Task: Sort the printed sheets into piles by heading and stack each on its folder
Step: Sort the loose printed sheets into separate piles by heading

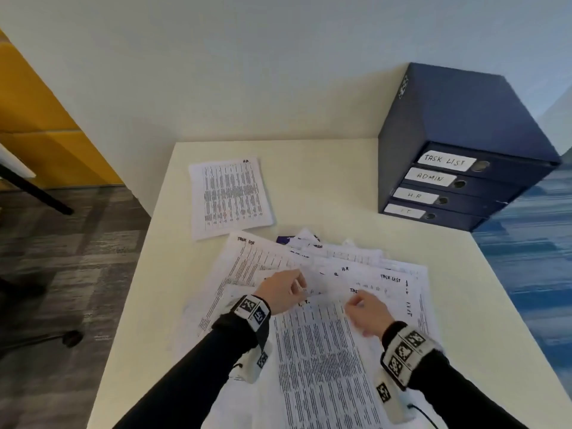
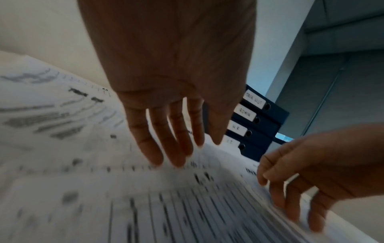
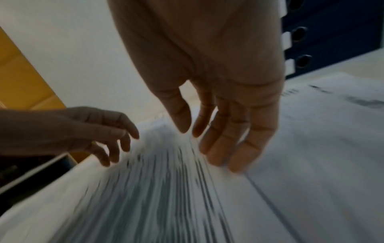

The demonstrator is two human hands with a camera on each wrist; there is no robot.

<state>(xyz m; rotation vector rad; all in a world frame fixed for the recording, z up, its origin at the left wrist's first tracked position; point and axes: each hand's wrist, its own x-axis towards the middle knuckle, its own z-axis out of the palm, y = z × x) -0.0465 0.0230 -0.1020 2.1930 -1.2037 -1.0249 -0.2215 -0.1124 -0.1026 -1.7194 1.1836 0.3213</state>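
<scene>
Printed sheets [image 1: 322, 351] lie fanned in a loose, overlapping heap on the near half of the white table [image 1: 325, 187], directly beneath both wrists. Headings such as "TASK LIST" and "H.R" are legible on several upper corners. One small pile headed "H.R" [image 1: 230, 196] lies apart, toward the far left of the table. Four dark blue folders [image 1: 458, 187], labelled TASK LIST, ADMIN, H.R and a fourth too faint to read with confidence, remain stacked at the far right; no sheet rests on any of them.

Step in hand, as judged: freeing the top sheet of the heap for sorting. It is best done by reading the heading first, then sliding one corner clear with the fingertips so that a single leaf lifts, while the other hand steadies the leaves below.

Left hand [image 1: 280, 294]: fingers [image 2: 176, 148] nearly straight and slightly spread, tips touching or just above the top sheet; nothing grasped. Right hand [image 1: 366, 311]: fingers [image 3: 226, 144] loosely extended, tips on the sheet's right edge; thumb apart from the forefinger, no pinch evident. Motion blur obscures exact contact.
</scene>
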